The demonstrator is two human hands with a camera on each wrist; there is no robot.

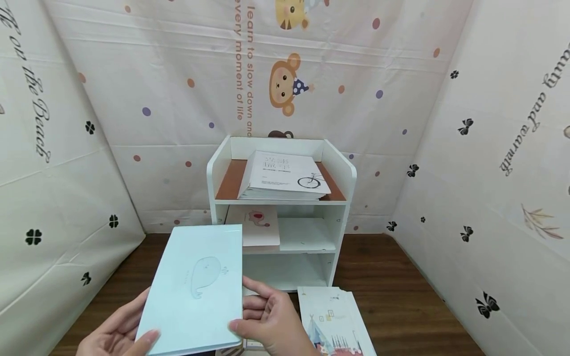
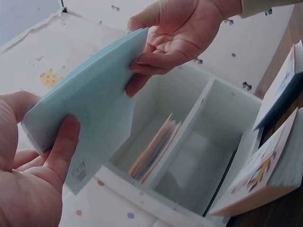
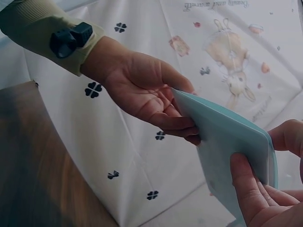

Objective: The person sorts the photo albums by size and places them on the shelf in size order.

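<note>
A pale blue notebook with a whale drawing is held up in front of the shelf, its cover tilted toward the head camera. My left hand grips its left edge, thumb on the cover and fingers behind. At the lower right edge, my right hand pinches it between thumb and fingers. Seen from the left wrist, the back of the notebook carries a small barcode label. Both the left hand and the right hand hold it in the right wrist view.
Behind stands a white shelf. A stack of white books with a bicycle cover lies on top. Pink notebooks lie on its middle level, at the left. A notebook with a tent picture rests on the dark wooden table.
</note>
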